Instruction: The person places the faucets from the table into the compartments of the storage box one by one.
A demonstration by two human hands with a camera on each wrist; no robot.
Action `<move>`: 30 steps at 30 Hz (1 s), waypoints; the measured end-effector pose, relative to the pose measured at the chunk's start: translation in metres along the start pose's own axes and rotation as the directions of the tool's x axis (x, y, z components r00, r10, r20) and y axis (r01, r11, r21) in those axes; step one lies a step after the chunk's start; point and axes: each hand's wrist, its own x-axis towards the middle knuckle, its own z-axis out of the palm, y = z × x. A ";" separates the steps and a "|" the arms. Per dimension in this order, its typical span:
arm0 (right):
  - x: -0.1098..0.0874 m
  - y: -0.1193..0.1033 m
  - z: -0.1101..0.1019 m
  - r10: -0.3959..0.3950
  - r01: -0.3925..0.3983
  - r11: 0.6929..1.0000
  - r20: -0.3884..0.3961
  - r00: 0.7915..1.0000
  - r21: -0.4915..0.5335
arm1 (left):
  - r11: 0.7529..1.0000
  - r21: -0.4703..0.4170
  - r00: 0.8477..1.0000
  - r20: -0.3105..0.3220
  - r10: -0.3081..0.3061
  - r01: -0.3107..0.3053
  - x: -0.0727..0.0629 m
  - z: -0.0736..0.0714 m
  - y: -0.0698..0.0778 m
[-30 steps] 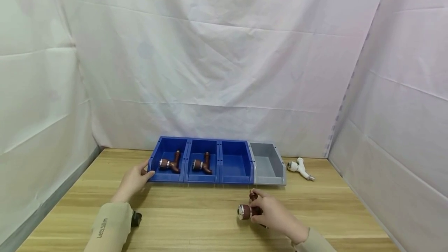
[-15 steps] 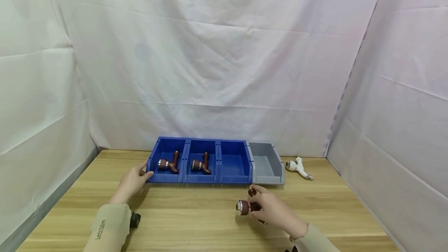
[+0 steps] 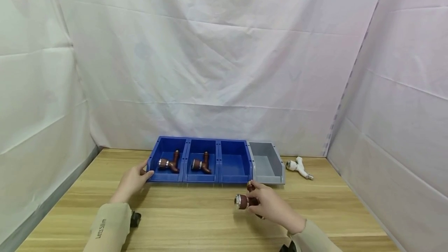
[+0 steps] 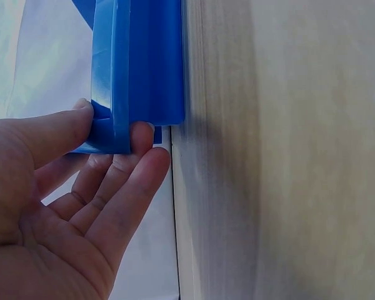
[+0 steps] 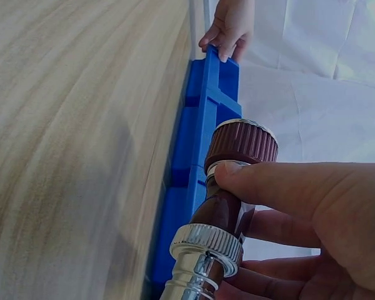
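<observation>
My left hand (image 3: pixel 131 182) pinches the front left corner of the leftmost blue bin (image 4: pixel 115 75), thumb on one side of the wall and fingers on the other. In my right hand (image 3: pixel 273 205) is a dark brown faucet (image 5: pixel 222 209) with a ribbed knob and a chrome threaded end, held above the table in front of the bins. One brown faucet (image 3: pixel 169 163) lies in the leftmost blue bin and another brown faucet (image 3: pixel 202 164) in the second. The third blue bin (image 3: pixel 235 178) has nothing in it.
A grey bin (image 3: pixel 268 180) adjoins the blue row on its right. Beside it a white faucet (image 3: pixel 300 167) lies on the wooden table (image 3: pixel 182 221). White cloth (image 3: pixel 224 69) hangs behind the bins and along both sides.
My right hand has lifted the brown faucet slightly and carried it forward, closer to the bins. The left hand keeps its grip on the bin corner.
</observation>
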 end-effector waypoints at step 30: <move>0.020 0.001 -0.004 -0.004 0.005 1.000 -0.019 1.000 0.026 | 0.999 0.036 1.000 -0.002 -0.008 0.008 0.001 -0.002 0.003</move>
